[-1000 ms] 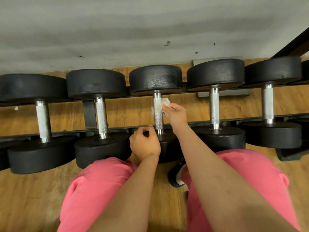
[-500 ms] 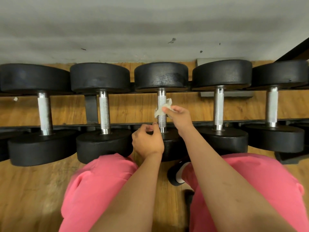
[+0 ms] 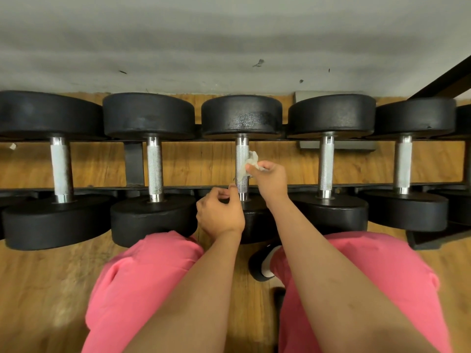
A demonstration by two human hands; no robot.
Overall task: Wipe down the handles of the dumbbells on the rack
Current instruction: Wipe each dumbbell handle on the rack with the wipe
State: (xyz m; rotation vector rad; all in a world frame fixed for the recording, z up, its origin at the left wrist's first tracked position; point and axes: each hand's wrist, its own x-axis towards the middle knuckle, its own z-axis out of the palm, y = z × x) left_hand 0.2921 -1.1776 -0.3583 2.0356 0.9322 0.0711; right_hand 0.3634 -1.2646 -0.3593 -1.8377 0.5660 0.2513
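Dumbbell handle [image 3: 241, 152] — knurled steel, crumpled white wipe [image 3: 251, 161] pressed against it

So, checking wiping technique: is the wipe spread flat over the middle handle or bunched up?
Bunched up: the right hand pinches the wipe as a crumpled wad against the right side of the middle handle.
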